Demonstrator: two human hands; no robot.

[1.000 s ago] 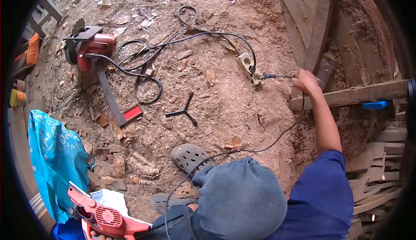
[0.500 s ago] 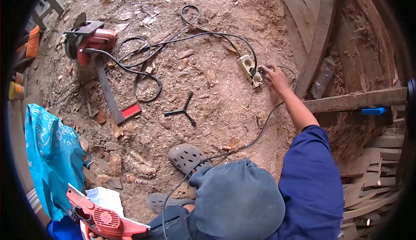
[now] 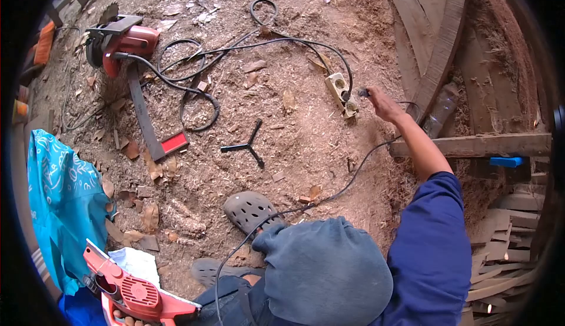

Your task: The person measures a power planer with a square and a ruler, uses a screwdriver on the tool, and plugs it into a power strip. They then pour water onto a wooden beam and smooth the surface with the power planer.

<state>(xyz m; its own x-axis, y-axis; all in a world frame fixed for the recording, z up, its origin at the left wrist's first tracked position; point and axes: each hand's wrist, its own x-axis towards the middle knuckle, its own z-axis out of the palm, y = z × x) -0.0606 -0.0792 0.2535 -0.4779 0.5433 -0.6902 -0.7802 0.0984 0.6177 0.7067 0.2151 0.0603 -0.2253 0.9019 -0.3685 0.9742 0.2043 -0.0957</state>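
My right hand (image 3: pixel 385 103) pinches a dark power plug (image 3: pixel 364 92), held just right of the cream multi-socket block (image 3: pixel 336 86) and apart from it. Another black plug sits in the block's sockets. At the bottom left, the fingers of my left hand (image 3: pixel 125 319) wrap the handle of a red electric planer (image 3: pixel 138 290); most of that hand is hidden under the tool. A thin black cord (image 3: pixel 353 179) runs from near my right hand, over the shoe, toward my lap.
A red circular saw (image 3: pixel 132 42) lies on the sawdust-covered ground, its cable (image 3: pixel 200 90) looped about. Nearby are a try square (image 3: pixel 144 114) and a black three-armed piece (image 3: pixel 250 145). Wooden boards (image 3: pixel 471 145), a plastic bottle (image 3: pixel 442 111) and a turquoise cloth (image 3: pixel 65 190) flank me.
My right hand has moved slightly right, away from the socket block, with the plug now visible in its fingers. The planer has shifted a little left in view.
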